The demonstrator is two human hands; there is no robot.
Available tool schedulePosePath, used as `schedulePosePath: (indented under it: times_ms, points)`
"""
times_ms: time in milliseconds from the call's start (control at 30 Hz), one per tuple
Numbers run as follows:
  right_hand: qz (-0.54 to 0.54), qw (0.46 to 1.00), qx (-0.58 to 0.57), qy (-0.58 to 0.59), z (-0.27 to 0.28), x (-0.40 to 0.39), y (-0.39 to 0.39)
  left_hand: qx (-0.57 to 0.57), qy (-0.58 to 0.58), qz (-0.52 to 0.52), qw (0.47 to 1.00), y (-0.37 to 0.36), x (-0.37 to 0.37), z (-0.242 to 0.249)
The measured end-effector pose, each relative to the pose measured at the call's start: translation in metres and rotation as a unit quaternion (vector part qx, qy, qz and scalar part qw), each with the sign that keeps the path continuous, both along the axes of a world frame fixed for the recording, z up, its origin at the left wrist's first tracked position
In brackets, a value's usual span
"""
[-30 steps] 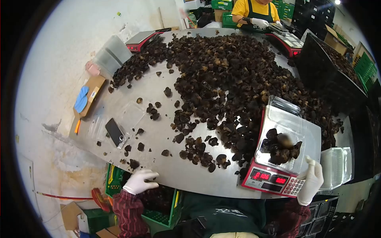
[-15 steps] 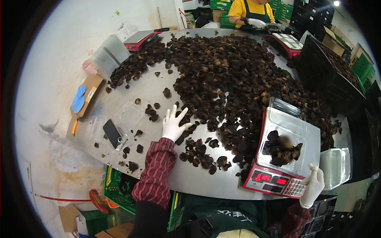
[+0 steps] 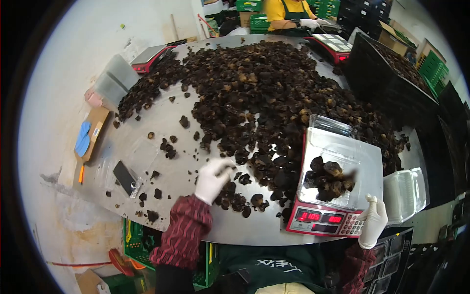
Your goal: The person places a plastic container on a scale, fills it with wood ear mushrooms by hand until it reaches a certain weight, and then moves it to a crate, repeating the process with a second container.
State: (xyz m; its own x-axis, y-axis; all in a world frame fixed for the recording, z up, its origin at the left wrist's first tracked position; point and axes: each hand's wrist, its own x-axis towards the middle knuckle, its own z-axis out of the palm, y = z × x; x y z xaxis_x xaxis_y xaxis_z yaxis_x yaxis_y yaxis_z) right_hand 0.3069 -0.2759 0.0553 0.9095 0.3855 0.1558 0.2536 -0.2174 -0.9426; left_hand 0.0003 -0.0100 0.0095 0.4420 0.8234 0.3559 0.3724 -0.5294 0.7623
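My left hand (image 3: 214,180), white-gloved and slightly blurred, is low over the metal table with its fingers curled. What lies under the fingers is hidden. Dark wood ear mushrooms (image 3: 236,202) lie right beside and below it. My right hand (image 3: 374,223), also gloved, is at the front right corner of a red scale (image 3: 318,226), its thumb apart from the fingers and near the keypad. On the scale sits a clear plastic box (image 3: 313,188) with a clump of mushrooms (image 3: 329,181) inside. The display reads 0.105.
A large mushroom heap (image 3: 259,83) covers the middle and back. A phone (image 3: 125,179) lies at left, stacked clear boxes (image 3: 401,196) at right. Two more scales, one left (image 3: 149,55) and one right (image 3: 334,43), stand farther back. A gloved co-worker (image 3: 289,14) stands opposite.
My left hand has moved toward me and to the right across the table, its spread fingers now curled. The view has shifted slightly. My right hand stays by the scale, whose reading is the same.
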Motion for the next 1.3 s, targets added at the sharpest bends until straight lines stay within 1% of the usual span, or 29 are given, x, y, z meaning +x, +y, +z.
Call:
schedulePosePath:
  times_ms: [33,67,100,133,200,233,333,367,400,467,500,533,567,633,700,733,767,800,833,867,933,967,1033,1100,1133,1167,1200,1267,1300]
  points:
    - [-0.001,1.000,-0.004,-0.007,-0.004,0.001,-0.001,-0.034,0.039,-0.057,0.997,-0.018,0.006,0.005]
    - [-0.002,1.000,-0.008,-0.016,-0.007,0.003,-0.003,0.020,0.055,-0.120,0.991,-0.032,0.014,-0.007]
    - [0.006,1.000,-0.009,-0.009,-0.003,0.001,-0.003,0.009,0.141,-0.171,0.975,-0.044,0.018,-0.013]
    - [0.009,1.000,-0.008,-0.004,0.003,-0.002,-0.002,0.035,0.165,-0.210,0.963,-0.053,0.025,-0.028]
    - [0.017,1.000,-0.008,-0.008,0.003,0.001,-0.005,-0.035,0.381,-0.220,0.897,-0.068,0.034,-0.034]
    - [0.016,1.000,-0.004,0.004,0.004,0.000,-0.005,-0.044,0.416,-0.207,0.884,-0.070,0.041,-0.024]
    - [0.015,1.000,-0.003,0.004,0.003,0.001,-0.007,-0.006,0.383,-0.208,0.900,-0.059,0.041,-0.031]
    - [0.007,1.000,-0.010,0.027,0.006,0.000,-0.005,0.014,0.277,-0.221,0.935,-0.047,0.036,-0.053]
    - [0.035,0.999,-0.026,0.030,0.003,0.003,-0.008,-0.012,0.219,-0.214,0.952,-0.040,0.041,-0.043]
    - [0.047,0.997,-0.054,-0.007,0.002,0.004,-0.002,0.002,0.144,-0.173,0.974,-0.032,0.056,-0.015]
    - [0.056,0.996,-0.058,-0.041,-0.001,0.005,0.002,0.024,0.075,-0.171,0.982,-0.035,0.069,0.007]
    - [0.073,0.986,-0.117,-0.090,0.003,0.005,0.002,0.044,0.015,-0.182,0.982,-0.039,0.085,0.030]
    - [0.079,0.986,-0.133,-0.056,0.008,0.004,0.007,0.049,-0.029,-0.206,0.977,-0.046,0.101,0.051]
    - [0.093,0.985,-0.145,-0.023,0.011,0.003,0.016,0.126,-0.037,-0.252,0.959,-0.058,0.133,0.076]
    - [0.078,0.978,-0.142,-0.127,0.011,0.001,0.026,0.254,0.000,-0.287,0.924,-0.069,0.166,0.084]
    - [0.088,0.978,-0.138,-0.127,-0.001,0.007,0.027,0.281,0.044,-0.334,0.898,-0.071,0.185,0.079]
    - [0.064,0.963,-0.151,-0.215,-0.024,0.018,0.026,0.290,0.057,-0.358,0.886,-0.073,0.201,0.067]
    - [0.039,0.939,-0.161,-0.303,-0.035,0.025,0.029,0.265,0.118,-0.368,0.884,-0.078,0.208,0.059]
    - [0.054,0.968,-0.206,-0.135,0.008,0.001,0.034,0.279,0.109,-0.353,0.886,-0.082,0.212,0.058]
    - [0.057,0.973,-0.204,-0.094,0.012,-0.001,0.035,0.294,0.098,-0.339,0.888,-0.083,0.213,0.058]
    - [0.040,0.956,-0.129,-0.262,-0.016,0.011,0.033,0.228,0.129,-0.358,0.896,-0.089,0.204,0.076]
    - [0.043,0.955,-0.129,-0.262,-0.021,0.015,0.030,0.234,0.113,-0.353,0.899,-0.090,0.199,0.078]
    - [0.023,0.968,-0.180,-0.174,-0.013,0.012,0.031,0.236,0.060,-0.345,0.907,-0.085,0.189,0.076]
    - [0.018,0.965,-0.164,-0.203,-0.016,0.014,0.034,0.231,-0.011,-0.328,0.916,-0.070,0.174,0.080]
    - [0.005,0.962,-0.151,-0.229,-0.018,0.016,0.031,0.235,-0.020,-0.246,0.940,-0.047,0.156,0.067]
    - [-0.001,0.971,-0.168,-0.170,-0.007,0.011,0.030,0.222,0.008,-0.197,0.955,-0.034,0.143,0.059]
    - [-0.008,0.971,-0.170,-0.170,-0.010,0.014,0.027,0.192,0.067,-0.161,0.966,-0.020,0.131,0.035]
    - [0.004,0.957,-0.101,-0.271,-0.018,0.021,0.022,0.173,0.196,-0.107,0.959,-0.003,0.106,-0.001]
    - [-0.004,0.957,-0.104,-0.272,-0.017,0.022,0.018,0.128,0.260,-0.128,0.949,0.006,0.093,-0.022]
